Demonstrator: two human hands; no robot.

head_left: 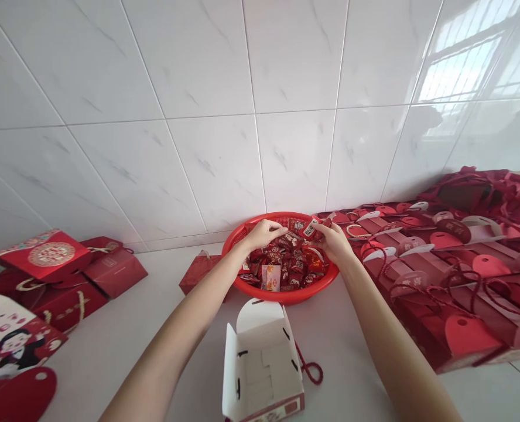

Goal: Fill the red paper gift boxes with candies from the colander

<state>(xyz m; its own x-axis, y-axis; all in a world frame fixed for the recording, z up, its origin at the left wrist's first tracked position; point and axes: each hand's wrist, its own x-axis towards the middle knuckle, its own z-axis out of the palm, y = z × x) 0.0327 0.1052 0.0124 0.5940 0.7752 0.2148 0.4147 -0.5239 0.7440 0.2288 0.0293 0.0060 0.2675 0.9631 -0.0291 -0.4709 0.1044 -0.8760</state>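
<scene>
A red plastic basket [286, 298] full of small red wrapped packets [281, 258] stands against the wall. My left hand [263, 234] is over its back left part, fingers closed together at the packets; what they pinch, if anything, is too small to name. At the right side of the basket my right hand [331, 239] grips a small red and white packet [310, 228]. In front of the basket sits an open box [266, 372], white inside, flaps raised, with a dark red cord loop [313, 373] at its right.
Many red boxes with cord handles [453, 281] crowd the right side. More red gift boxes [51, 258] are stacked at the left, beside a box with cartoon figures [18, 346]. A small red box [198, 271] stands left of the basket. White tiles [207, 164] rise behind.
</scene>
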